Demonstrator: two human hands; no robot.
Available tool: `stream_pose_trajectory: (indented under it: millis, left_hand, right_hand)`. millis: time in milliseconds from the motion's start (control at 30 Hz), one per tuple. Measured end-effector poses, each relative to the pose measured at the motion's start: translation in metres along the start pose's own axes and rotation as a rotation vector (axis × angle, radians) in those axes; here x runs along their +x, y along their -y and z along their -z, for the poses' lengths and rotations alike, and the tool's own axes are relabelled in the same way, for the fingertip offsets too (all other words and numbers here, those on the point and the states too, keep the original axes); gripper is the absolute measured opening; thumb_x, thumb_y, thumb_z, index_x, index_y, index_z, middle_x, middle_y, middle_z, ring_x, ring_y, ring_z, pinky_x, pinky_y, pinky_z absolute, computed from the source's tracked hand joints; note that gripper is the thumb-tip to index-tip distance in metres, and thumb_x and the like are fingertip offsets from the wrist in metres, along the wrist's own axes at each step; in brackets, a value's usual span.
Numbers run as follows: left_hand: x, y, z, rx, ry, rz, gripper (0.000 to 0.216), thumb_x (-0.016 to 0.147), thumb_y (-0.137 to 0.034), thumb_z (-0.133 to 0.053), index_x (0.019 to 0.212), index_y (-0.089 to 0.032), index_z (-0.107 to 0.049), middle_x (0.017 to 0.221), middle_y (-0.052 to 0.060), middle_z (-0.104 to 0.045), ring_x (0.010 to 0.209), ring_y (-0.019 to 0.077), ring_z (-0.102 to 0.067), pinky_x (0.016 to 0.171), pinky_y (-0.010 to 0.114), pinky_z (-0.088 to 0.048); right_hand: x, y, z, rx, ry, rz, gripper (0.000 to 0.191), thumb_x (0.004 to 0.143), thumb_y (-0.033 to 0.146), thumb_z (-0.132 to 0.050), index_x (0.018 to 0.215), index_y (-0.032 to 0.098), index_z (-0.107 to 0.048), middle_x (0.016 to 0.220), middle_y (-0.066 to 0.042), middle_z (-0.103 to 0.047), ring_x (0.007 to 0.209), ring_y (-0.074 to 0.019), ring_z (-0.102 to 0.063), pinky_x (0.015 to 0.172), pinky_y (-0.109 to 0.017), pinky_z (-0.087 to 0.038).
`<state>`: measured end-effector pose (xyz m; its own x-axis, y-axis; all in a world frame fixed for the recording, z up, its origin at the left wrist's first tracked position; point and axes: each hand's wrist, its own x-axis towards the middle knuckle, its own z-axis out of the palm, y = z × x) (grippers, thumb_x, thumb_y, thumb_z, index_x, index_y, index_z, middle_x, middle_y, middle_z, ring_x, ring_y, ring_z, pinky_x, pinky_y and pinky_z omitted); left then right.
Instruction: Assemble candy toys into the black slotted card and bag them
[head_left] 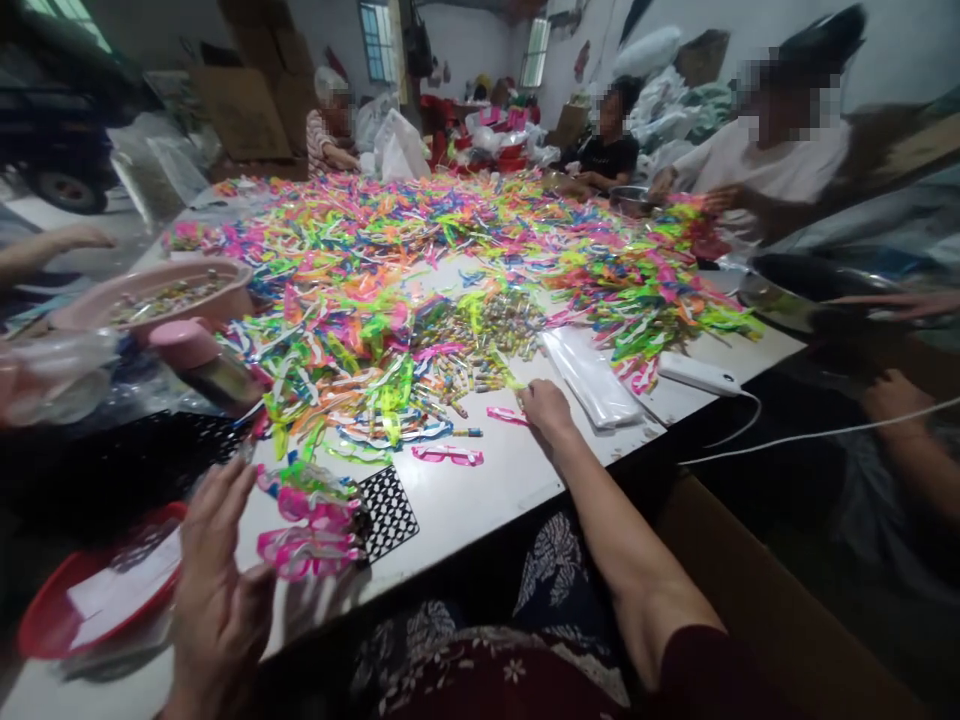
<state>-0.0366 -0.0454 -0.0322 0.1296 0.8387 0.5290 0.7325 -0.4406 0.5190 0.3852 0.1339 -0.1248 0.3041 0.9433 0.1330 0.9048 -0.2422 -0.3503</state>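
My left hand point(217, 590) is low at the table's near left with its fingers stretched and apart, holding nothing I can see. It is right beside a small stack of pink plastic toy glasses frames point(307, 540). My right hand point(546, 408) reaches forward over the white table point(480, 490), its fingertips bent down and pinching a pink frame point(504, 413) at the edge of the big heap of neon frames point(420, 260). Another pink frame point(448, 455) lies loose between my hands. Small tube-shaped pieces point(480, 340) are scattered just beyond my right hand.
A stack of clear bags point(592, 380) and a white power strip point(697, 372) with its cable lie right of my hand. Also present are a black perforated mat point(386, 510), red tray point(45, 610), pink basin point(172, 295) and metal bowl point(787, 290). Several people sit around the table.
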Motion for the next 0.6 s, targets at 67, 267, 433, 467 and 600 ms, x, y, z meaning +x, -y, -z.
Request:
stream_pose_trajectory:
  millis: [67,267,433,467,600]
  left_hand:
    - [0.012,-0.006,0.004,0.033,-0.015,-0.063,0.058,0.1,-0.054,-0.033,0.155,-0.037,-0.03,0.161,0.003,-0.032,0.152,0.0327,-0.02,0.125,0.058,-0.013]
    - [0.024,-0.008,-0.006,0.035,0.049,-0.128,0.066,0.098,-0.063,-0.028,0.152,-0.026,-0.037,0.156,0.011,-0.041,0.149,0.0301,-0.028,0.122,0.056,-0.024]
    - [0.021,-0.007,-0.008,0.004,0.055,-0.096,0.066,0.099,-0.064,-0.028,0.151,-0.024,-0.039,0.155,0.013,-0.042,0.145,0.0271,-0.036,0.12,0.055,-0.028]
    - [0.021,-0.007,-0.008,0.0,0.053,-0.097,0.066,0.099,-0.063,-0.028,0.151,-0.023,-0.039,0.155,0.014,-0.042,0.145,0.0269,-0.036,0.12,0.055,-0.028]
    - [0.021,-0.008,-0.007,-0.008,0.059,-0.106,0.067,0.099,-0.063,-0.028,0.151,-0.022,-0.038,0.155,0.015,-0.042,0.146,0.027,-0.035,0.12,0.054,-0.028]
  right_hand:
    - [-0.002,-0.002,0.009,0.01,0.051,-0.011,0.021,0.094,0.028,-0.055,0.091,0.012,-0.069,0.093,-0.016,-0.069,0.088,-0.0253,-0.062,0.079,-0.033,-0.044]
    - [-0.055,0.056,0.005,0.578,0.1,0.19,0.013,0.088,0.032,-0.061,0.09,0.019,-0.063,0.078,-0.005,-0.068,0.072,-0.02,-0.062,0.071,-0.032,-0.049]
    - [-0.145,0.133,-0.017,1.013,0.539,0.481,0.02,0.088,0.037,-0.06,0.1,0.02,-0.064,0.087,-0.004,-0.071,0.076,-0.0193,-0.066,0.073,-0.033,-0.053]
    - [-0.158,0.144,-0.023,0.998,0.543,0.534,0.019,0.089,0.036,-0.059,0.099,0.021,-0.064,0.087,-0.004,-0.071,0.076,-0.0189,-0.065,0.073,-0.033,-0.052]
    - [-0.182,0.167,-0.041,0.857,0.481,0.659,0.012,0.09,0.028,-0.057,0.098,0.021,-0.063,0.088,-0.003,-0.07,0.078,-0.0181,-0.064,0.074,-0.03,-0.049]
